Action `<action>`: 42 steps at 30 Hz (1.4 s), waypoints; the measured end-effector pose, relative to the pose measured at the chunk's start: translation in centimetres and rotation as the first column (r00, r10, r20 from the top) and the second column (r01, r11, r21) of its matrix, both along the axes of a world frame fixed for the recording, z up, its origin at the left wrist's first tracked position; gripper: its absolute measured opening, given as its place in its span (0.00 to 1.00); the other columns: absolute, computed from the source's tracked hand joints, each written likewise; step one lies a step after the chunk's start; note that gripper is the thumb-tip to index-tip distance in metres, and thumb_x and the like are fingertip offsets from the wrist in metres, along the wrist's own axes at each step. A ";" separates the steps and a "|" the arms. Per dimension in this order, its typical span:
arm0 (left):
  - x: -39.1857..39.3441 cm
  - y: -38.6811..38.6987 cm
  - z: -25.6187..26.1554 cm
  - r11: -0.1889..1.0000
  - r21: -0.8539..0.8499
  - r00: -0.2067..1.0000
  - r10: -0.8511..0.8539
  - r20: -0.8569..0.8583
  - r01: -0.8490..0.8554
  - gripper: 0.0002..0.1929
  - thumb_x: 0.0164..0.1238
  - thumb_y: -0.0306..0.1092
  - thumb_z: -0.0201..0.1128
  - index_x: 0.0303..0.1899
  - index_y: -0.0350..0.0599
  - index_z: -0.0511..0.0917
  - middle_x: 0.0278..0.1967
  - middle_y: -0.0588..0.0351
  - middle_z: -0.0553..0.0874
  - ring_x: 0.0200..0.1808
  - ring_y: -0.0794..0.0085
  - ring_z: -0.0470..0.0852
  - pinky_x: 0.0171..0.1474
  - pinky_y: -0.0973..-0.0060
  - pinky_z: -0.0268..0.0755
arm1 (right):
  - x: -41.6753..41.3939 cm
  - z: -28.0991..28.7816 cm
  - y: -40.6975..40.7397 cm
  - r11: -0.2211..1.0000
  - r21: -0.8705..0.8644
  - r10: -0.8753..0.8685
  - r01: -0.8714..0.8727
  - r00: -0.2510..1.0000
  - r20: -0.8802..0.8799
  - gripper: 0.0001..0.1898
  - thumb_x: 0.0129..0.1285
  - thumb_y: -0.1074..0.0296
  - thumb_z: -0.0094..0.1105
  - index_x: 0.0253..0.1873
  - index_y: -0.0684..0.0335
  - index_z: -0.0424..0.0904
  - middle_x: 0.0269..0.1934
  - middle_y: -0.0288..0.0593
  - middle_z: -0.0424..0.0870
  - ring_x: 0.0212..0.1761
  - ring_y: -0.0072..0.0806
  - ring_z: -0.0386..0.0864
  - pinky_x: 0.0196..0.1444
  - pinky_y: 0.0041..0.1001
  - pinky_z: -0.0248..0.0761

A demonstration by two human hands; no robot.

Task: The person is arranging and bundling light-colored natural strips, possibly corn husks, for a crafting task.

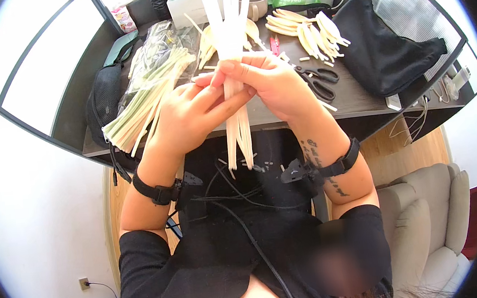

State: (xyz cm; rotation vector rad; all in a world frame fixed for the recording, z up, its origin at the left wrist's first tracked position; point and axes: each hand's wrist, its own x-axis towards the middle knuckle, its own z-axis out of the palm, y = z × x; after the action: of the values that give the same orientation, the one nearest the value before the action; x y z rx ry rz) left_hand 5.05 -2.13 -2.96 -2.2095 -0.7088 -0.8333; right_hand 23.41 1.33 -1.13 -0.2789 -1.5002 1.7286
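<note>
A bundle of pale cream chenille stems point(237, 119) stands lengthwise between my hands, its upper ends spreading apart. My right hand point(272, 79) pinches the bundle near its middle with thumb and fingertips. From the other side my left hand point(190, 115) holds it, with fingers crossing the front of the stems just below. Left of my hands lies a thick bunch of loose cream and green chenille stems point(148, 104), partly on clear plastic packaging point(153, 45). Shaped cream petal pieces point(209, 42) sit behind the bundle, partly hidden by it.
More cream petal pieces point(313, 29) lie at the back right. Near my right wrist are black-handled scissors point(322, 82) and red thread snips point(275, 45). A black cloth bag point(384, 53) occupies the desk's right side, a black mesh case point(107, 101) its left. Cut scraps point(261, 166) lie below the bundle.
</note>
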 end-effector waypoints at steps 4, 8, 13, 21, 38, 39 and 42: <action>0.1 0.1 0.0 0.996 0.091 1.000 -0.013 0.005 0.012 0.25 0.48 0.35 0.62 0.53 0.68 0.84 0.36 0.62 0.81 0.27 0.73 0.79 0.28 0.78 0.73 | -0.3 -0.3 -0.2 1.000 -0.015 0.026 -0.027 0.998 -0.050 0.15 0.71 0.60 0.56 0.41 0.69 0.82 0.41 0.46 0.86 0.46 0.29 0.82 0.56 0.27 0.72; 0.2 0.3 0.1 0.997 0.068 1.000 -0.024 0.018 0.023 0.23 0.49 0.35 0.62 0.51 0.65 0.84 0.34 0.62 0.81 0.24 0.73 0.79 0.27 0.78 0.73 | -0.1 0.0 -0.4 1.000 -0.006 0.016 -0.016 0.999 -0.037 0.15 0.72 0.60 0.55 0.41 0.69 0.81 0.41 0.46 0.86 0.47 0.29 0.81 0.57 0.28 0.72; 0.5 0.4 0.2 0.999 0.017 0.999 -0.038 0.021 0.037 0.21 0.49 0.34 0.62 0.49 0.63 0.85 0.31 0.65 0.80 0.25 0.72 0.79 0.27 0.78 0.73 | 0.1 -0.2 0.4 1.000 0.005 0.012 -0.012 1.000 0.010 0.16 0.72 0.59 0.54 0.41 0.68 0.82 0.39 0.43 0.85 0.44 0.26 0.81 0.54 0.25 0.72; 0.3 1.6 -0.7 0.996 0.015 0.995 -0.089 0.047 0.089 0.19 0.48 0.35 0.62 0.46 0.59 0.86 0.31 0.67 0.80 0.27 0.71 0.81 0.28 0.77 0.74 | 0.0 -0.1 1.5 0.991 0.131 -0.034 0.016 0.990 0.138 0.17 0.71 0.56 0.55 0.41 0.67 0.83 0.37 0.38 0.85 0.41 0.20 0.78 0.49 0.22 0.70; 0.6 1.0 -0.5 0.993 -0.036 0.985 -0.107 0.133 0.113 0.19 0.46 0.33 0.62 0.44 0.54 0.87 0.25 0.65 0.77 0.26 0.74 0.79 0.31 0.79 0.74 | -0.4 0.3 1.7 0.989 0.145 0.004 -0.019 0.995 0.103 0.17 0.72 0.55 0.55 0.42 0.64 0.84 0.36 0.35 0.84 0.39 0.19 0.77 0.44 0.21 0.70; 0.7 0.9 -0.7 0.993 -0.035 0.985 -0.107 0.133 0.113 0.19 0.46 0.33 0.62 0.44 0.54 0.87 0.25 0.65 0.77 0.26 0.74 0.79 0.31 0.79 0.74 | -0.3 0.4 1.6 0.988 0.154 -0.004 -0.015 0.993 0.120 0.17 0.72 0.56 0.54 0.42 0.65 0.84 0.36 0.36 0.84 0.39 0.19 0.77 0.45 0.21 0.70; 1.3 0.9 -0.9 0.979 -0.066 0.953 -0.170 0.251 0.192 0.19 0.47 0.29 0.63 0.44 0.51 0.87 0.29 0.62 0.83 0.30 0.69 0.83 0.35 0.75 0.77 | 0.0 0.4 1.5 0.986 0.163 0.001 -0.025 0.990 0.144 0.17 0.72 0.56 0.54 0.42 0.66 0.83 0.37 0.37 0.84 0.40 0.20 0.78 0.46 0.21 0.71</action>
State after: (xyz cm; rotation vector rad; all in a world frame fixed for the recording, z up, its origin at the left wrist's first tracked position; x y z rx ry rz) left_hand 6.38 -1.23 -3.88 -2.3009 -0.6758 -1.2036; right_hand 23.43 2.81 -0.73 -0.3126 -1.7422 1.6112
